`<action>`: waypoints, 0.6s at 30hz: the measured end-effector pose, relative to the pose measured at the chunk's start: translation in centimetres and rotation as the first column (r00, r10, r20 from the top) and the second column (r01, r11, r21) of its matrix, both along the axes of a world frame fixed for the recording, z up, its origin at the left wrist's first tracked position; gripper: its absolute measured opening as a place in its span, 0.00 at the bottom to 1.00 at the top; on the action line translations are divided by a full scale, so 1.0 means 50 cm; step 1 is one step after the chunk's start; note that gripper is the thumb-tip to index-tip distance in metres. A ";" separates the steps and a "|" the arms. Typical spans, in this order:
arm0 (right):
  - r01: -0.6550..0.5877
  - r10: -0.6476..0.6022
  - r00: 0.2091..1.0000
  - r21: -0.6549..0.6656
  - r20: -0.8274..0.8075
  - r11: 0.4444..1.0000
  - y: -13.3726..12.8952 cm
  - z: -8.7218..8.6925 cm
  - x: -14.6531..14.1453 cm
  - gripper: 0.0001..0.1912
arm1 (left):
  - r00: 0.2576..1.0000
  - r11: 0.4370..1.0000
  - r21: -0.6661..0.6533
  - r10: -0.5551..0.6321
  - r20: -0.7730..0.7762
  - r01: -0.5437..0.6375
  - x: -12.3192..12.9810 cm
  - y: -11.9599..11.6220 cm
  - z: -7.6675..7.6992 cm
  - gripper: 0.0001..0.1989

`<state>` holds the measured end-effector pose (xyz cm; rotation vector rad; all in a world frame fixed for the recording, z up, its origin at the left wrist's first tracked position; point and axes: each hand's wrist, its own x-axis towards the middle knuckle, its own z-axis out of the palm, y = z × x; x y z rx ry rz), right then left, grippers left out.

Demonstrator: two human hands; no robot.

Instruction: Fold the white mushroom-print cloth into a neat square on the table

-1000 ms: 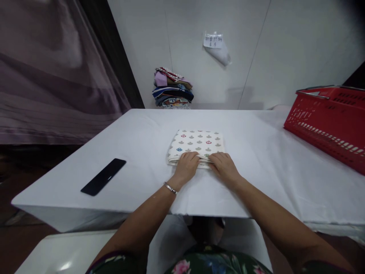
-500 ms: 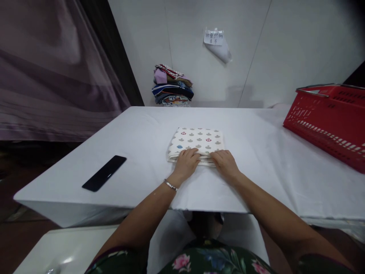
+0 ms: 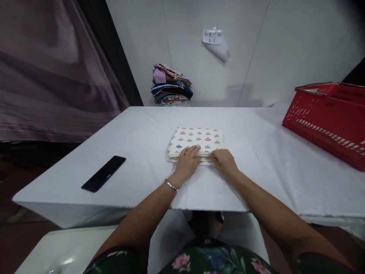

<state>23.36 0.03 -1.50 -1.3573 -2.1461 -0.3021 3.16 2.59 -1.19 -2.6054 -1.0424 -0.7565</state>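
A folded white cloth (image 3: 196, 139) with grey, red and blue prints lies flat on the white-covered table, its layered edge toward me. My left hand (image 3: 188, 161), with a silver bracelet at the wrist, rests on the front edge of the cloth left of its middle, fingers on the top layer. At the right part of that same edge, my right hand (image 3: 224, 160) has its fingers curled round the layers. The fingertips of both hands are partly hidden against the fabric.
A black phone (image 3: 104, 174) lies on the table (image 3: 137, 133) at the left. At the right edge stands a red basket (image 3: 327, 121). Behind the table is a stack of folded clothes (image 3: 172, 85) by the wall, and a paper note (image 3: 212, 37) hangs above.
The fingers of my left hand have shifted slightly up onto the cloth's top. The fingers of my right hand are more curled at the edge. The cloth has hardly moved.
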 end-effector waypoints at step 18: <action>-0.062 0.064 0.997 -0.053 0.047 0.997 -0.016 0.009 -0.008 0.14 | 0.993 0.997 -0.008 -0.079 0.092 0.080 0.006 -0.001 -0.001 0.09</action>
